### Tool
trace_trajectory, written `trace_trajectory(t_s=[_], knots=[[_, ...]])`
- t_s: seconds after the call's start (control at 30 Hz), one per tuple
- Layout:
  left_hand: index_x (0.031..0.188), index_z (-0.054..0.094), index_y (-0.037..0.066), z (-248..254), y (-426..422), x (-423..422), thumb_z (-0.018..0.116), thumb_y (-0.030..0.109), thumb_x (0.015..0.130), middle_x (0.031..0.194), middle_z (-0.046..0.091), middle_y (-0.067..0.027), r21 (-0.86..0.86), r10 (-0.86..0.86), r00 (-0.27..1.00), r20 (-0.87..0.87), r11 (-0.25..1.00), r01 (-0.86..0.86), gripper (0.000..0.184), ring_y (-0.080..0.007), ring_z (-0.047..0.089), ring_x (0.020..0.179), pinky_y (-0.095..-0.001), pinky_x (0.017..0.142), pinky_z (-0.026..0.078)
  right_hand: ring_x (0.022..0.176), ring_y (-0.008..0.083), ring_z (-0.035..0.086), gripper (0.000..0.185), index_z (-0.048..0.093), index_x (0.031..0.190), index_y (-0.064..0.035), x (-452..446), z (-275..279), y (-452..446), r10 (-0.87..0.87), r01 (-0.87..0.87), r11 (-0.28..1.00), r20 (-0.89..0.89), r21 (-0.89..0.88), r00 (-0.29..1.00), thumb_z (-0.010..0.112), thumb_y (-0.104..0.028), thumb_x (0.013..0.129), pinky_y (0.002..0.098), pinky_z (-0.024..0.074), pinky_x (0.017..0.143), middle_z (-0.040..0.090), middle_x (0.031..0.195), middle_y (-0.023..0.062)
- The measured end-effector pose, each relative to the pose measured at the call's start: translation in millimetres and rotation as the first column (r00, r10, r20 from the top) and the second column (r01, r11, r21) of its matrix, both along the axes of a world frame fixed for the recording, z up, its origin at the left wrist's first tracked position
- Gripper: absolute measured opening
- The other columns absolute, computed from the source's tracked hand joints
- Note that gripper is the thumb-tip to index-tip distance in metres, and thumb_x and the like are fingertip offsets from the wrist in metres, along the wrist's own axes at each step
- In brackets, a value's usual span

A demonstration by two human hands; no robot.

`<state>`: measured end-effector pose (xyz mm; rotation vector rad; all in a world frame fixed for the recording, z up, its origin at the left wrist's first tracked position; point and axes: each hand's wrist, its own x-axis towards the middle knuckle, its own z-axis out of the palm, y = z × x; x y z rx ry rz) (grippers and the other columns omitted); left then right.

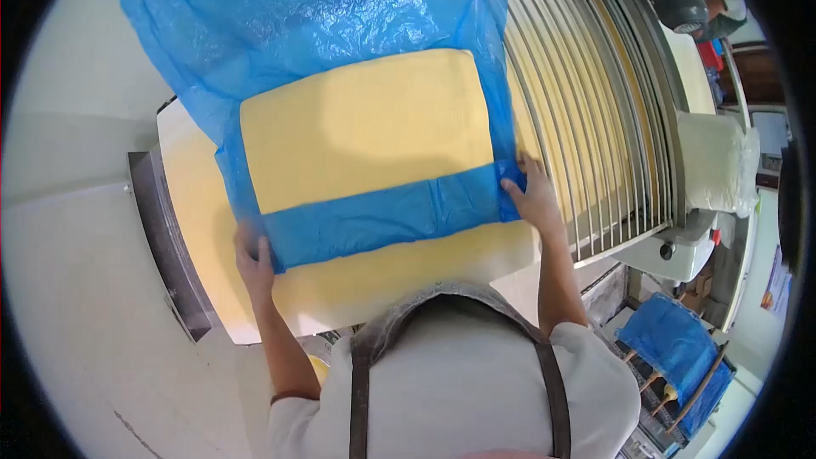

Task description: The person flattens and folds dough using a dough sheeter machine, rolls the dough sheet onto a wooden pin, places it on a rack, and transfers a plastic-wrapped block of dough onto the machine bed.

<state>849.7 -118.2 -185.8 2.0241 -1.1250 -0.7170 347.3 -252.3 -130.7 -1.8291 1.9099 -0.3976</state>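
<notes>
A pale yellow slab [365,127], like dough, lies on a blue plastic sheet [297,17]. The near edge of the sheet is folded over the slab's front as a blue band. My left hand [255,259] is closed at the band's left corner, its fingertips partly blurred. At the right end of the band, my right hand [535,195] pinches the blue plastic between thumb and fingers. Under the sheet is a pale yellow surface [382,268].
A metal bar grille [586,110] stands right of the slab. Beyond it are a clear plastic-wrapped block [714,161] and a dark motor [680,4]. More blue plastic [671,340] with rolling pins lies at lower right. A pale wall [76,144] is at left.
</notes>
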Motion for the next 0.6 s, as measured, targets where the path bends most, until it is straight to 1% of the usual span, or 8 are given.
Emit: trace_trajectory(t_s=[0.07,0.17,0.23,0.3,0.37,0.47,0.57,0.6], knots=[[0.127,0.049,-0.004,4.4,25.9,-1.1,0.051,0.012,0.094,0.121,0.058,-0.0176,0.116,-0.017,0.989,0.149,0.993,0.0,0.037,-0.024,0.052,0.118,-0.0358,0.1,0.038,0.095,0.035,0.058,0.041,0.056,0.116,0.0022,-4.4,5.3,17.9,-0.06,0.061,0.998,0.028,-0.029,0.998,0.068,-0.018,0.082,0.0377,0.0458,0.083,0.061,0.102,0.0198],[0.115,0.056,-0.003,14.9,28.1,9.9,0.048,0.016,0.096,0.103,0.063,-0.0128,0.178,0.07,0.995,-0.077,0.982,-0.055,0.028,-0.0206,0.055,0.105,-0.0338,0.093,0.041,0.075,0.028,0.059,0.022,0.063,0.097,0.0015,2.0,27.7,28.9,-0.095,0.133,0.959,0.162,-0.249,0.982,0.066,-0.017,0.085,0.0346,0.0451,0.07,0.062,0.081,0.0131],[0.11,0.054,-0.002,17.3,28.9,-3.6,0.049,0.025,0.098,0.102,0.059,-0.0067,-0.386,0.045,0.882,-0.469,0.888,-0.25,0.03,-0.0164,0.055,0.094,-0.0329,0.089,0.042,0.068,0.022,0.057,0.019,0.065,0.087,0.0011,3.5,34.2,40.0,-0.073,0.176,0.888,0.249,-0.425,0.966,0.064,-0.017,0.088,0.0326,0.0433,0.065,0.061,0.072,0.0083],[0.109,0.056,-0.001,33.2,33.9,-38.7,0.049,0.031,0.098,0.1,0.059,-0.0053,-0.505,-0.071,0.793,-0.605,0.805,-0.312,0.035,-0.0152,0.055,0.095,-0.0319,0.089,0.042,0.07,0.0115,0.052,0.022,0.062,0.086,0.0001,-2.6,27.7,57.9,-0.086,0.317,0.918,0.66,-0.239,0.746,0.059,-0.02,0.093,0.0276,0.042,0.066,0.058,0.074,0.0012],[0.087,0.051,0.004,37.0,54.8,-55.4,0.049,0.031,0.098,0.078,0.049,0.0012,-0.418,0.024,0.695,-0.718,0.784,-0.459,0.029,-0.01,0.047,0.074,-0.0262,0.077,0.042,0.072,0.0061,0.048,0.026,0.06,0.084,-0.0006,-18.5,22.2,77.5,-0.002,0.295,0.915,0.726,-0.277,0.688,0.056,-0.024,0.096,0.0258,0.0413,0.066,0.055,0.074,-0.0029],[0.081,0.048,0.008,-1.2,94.5,-33.3,0.051,0.031,0.096,0.069,0.043,0.0044,-0.553,-0.243,0.759,-0.604,0.814,-0.179,0.028,-0.0076,0.042,0.064,-0.0239,0.07,0.042,0.074,0.0111,0.053,0.024,0.06,0.085,0.0016,-57.5,8.3,116.5,0.091,0.051,0.977,0.616,-0.209,0.783,0.053,-0.018,0.096,0.0264,0.044,0.071,0.058,0.077,0.0034],[0.079,0.049,0.011,0.6,123.7,-38.3,0.053,0.023,0.093,0.07,0.045,0.0055,-0.389,-0.078,0.921,-0.381,0.918,-0.083,0.019,-0.0054,0.043,0.064,-0.0222,0.061,0.039,0.083,0.0234,0.061,0.015,0.062,0.093,0.0024,-82.4,8.0,132.4,0.306,-0.22,0.947,0.451,-0.232,0.838,0.052,-0.008,0.09,0.034,0.0487,0.08,0.065,0.088,0.0134],[0.083,0.054,0.009,-4.3,131.8,-29.1,0.055,0.021,0.091,0.075,0.051,0.0032,-0.348,-0.083,0.914,-0.397,0.935,-0.067,0.014,-0.0081,0.048,0.07,-0.0244,0.066,0.042,0.091,0.0263,0.062,0.018,0.063,0.101,0.0003,-84.2,28.0,137.8,0.25,-0.268,0.963,0.432,-0.019,0.867,0.057,-0.007,0.086,0.0376,0.0484,0.084,0.066,0.097,0.014]])
